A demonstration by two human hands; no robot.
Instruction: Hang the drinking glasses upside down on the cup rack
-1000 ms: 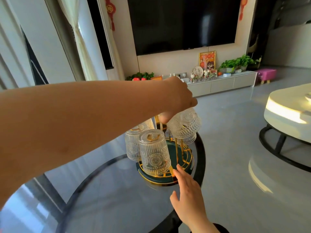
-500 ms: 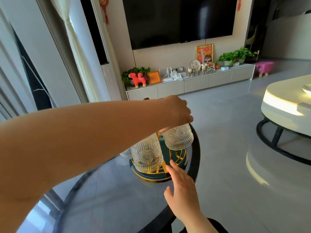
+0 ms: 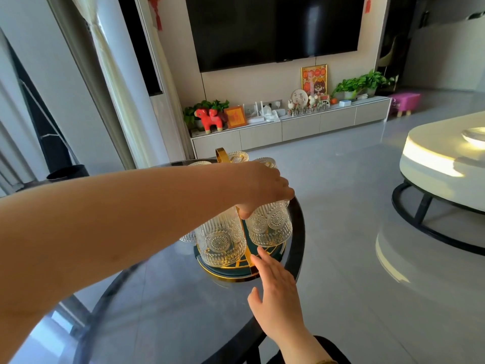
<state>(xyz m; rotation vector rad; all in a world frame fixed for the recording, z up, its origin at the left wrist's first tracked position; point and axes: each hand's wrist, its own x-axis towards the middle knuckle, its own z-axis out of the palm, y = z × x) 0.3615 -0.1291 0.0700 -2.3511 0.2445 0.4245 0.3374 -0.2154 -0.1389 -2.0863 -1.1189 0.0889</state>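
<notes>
A gold-wire cup rack with a round dark green base stands near the far edge of the round glass table. Several embossed clear glasses hang upside down on it. My left hand reaches across from the left and grips the upturned bottom of the right-hand glass. Next to it, closer to me, hangs another glass. More glasses show behind my wrist by the rack's gold handle. My right hand lies flat with fingers apart, its fingertips touching the rim of the rack's base.
The table's dark rim curves just right of the rack, with bare floor beyond. A white round coffee table stands to the right. A TV cabinet with plants and ornaments runs along the far wall.
My left hand has lowered the right-hand glass onto the rack, so it hangs level with its neighbour. My head has tilted, which brings the rack lower in view. My right hand stays at the base.
</notes>
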